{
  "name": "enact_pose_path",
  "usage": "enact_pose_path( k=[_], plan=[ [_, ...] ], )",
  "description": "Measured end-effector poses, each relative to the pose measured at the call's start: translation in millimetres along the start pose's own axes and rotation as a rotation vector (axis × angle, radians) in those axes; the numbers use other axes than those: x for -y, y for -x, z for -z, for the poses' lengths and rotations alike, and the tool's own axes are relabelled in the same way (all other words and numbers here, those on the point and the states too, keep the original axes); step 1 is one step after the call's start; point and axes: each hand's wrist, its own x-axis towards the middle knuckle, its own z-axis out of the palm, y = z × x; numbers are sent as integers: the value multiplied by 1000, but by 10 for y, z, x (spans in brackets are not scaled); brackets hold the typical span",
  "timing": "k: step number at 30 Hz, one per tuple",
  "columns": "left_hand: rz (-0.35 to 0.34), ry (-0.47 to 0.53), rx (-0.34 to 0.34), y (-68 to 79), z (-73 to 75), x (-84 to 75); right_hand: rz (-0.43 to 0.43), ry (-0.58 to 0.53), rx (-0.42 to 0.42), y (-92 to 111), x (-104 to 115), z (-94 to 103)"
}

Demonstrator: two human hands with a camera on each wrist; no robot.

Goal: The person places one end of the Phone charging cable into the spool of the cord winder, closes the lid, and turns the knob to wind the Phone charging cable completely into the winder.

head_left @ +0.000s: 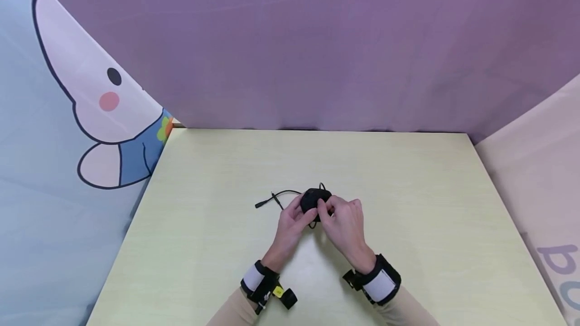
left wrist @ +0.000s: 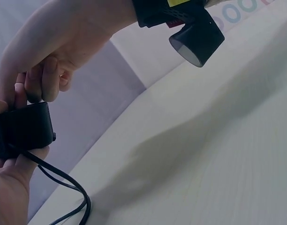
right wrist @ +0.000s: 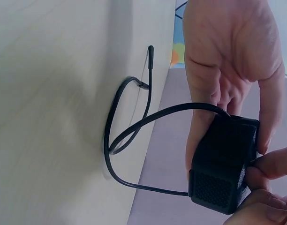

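Observation:
A small black box-shaped device [head_left: 312,198] with thin black cables is held just above the table by both hands. In the right wrist view, one end of the device [right wrist: 218,164] shows a patterned, mesh-like panel. My left hand [head_left: 291,223] grips it between the thumb and fingers from the left. My right hand [head_left: 346,223] has curled fingers and thumb pinching its right side. The right fingertips [right wrist: 260,206] press against that face; what exactly they pinch is hidden. A black cable [right wrist: 116,117] loops from the device, and its slim plug end [head_left: 260,204] lies to the left.
The pale wooden table [head_left: 204,250] stretches around the hands. A purple curtain [head_left: 317,54] hangs behind its far edge. A blue cartoon-printed cloth [head_left: 50,215] hangs at the left and a pale cloth [head_left: 534,180] at the right.

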Motion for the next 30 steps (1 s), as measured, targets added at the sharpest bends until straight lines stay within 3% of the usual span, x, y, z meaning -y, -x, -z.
enact_pose_path(
  k=[15,19,24,30],
  plan=[
    [30,-71,-68,-3,-39,-38,20,-4,-27,42,-51,-36],
    [43,-80,-75,-2,-38,-48,101,40,-31,36,-108,-29],
    [51,-88,-73,-11,-11,-28,261,83,-28,0,-210,7],
    [43,-80,-55,-1,15,-32,413,83,101,-38,-282,82]
  ],
)
